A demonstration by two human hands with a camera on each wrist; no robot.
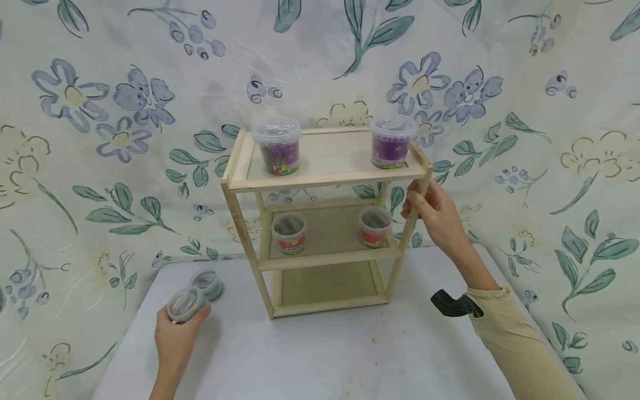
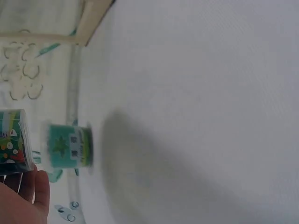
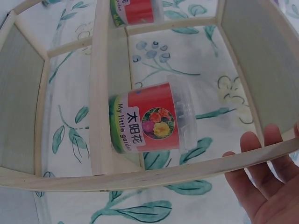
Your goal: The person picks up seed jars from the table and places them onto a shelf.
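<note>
My left hand (image 1: 175, 340) grips a small lidded plastic tub (image 1: 185, 304) at the table's left side. In the left wrist view this tub (image 2: 13, 142) shows a dark and green printed label. A teal-labelled tub (image 2: 70, 145) stands upright on the table just beyond it. My right hand (image 1: 442, 216) holds the right front post of a three-tier wooden shelf (image 1: 330, 306), fingers (image 3: 252, 142) around the wood. Two purple-labelled tubs, left (image 1: 278, 147) and right (image 1: 391, 141), stand on the top tier. Two red-labelled tubs, left (image 1: 290, 233) and right (image 1: 374, 226), occupy the middle tier.
The shelf stands on a white table (image 1: 320, 355), toward its back edge. A floral-patterned sheet (image 1: 320, 55) hangs behind and to both sides. A black strap-like device (image 1: 455, 304) sits at my right sleeve (image 1: 515, 339).
</note>
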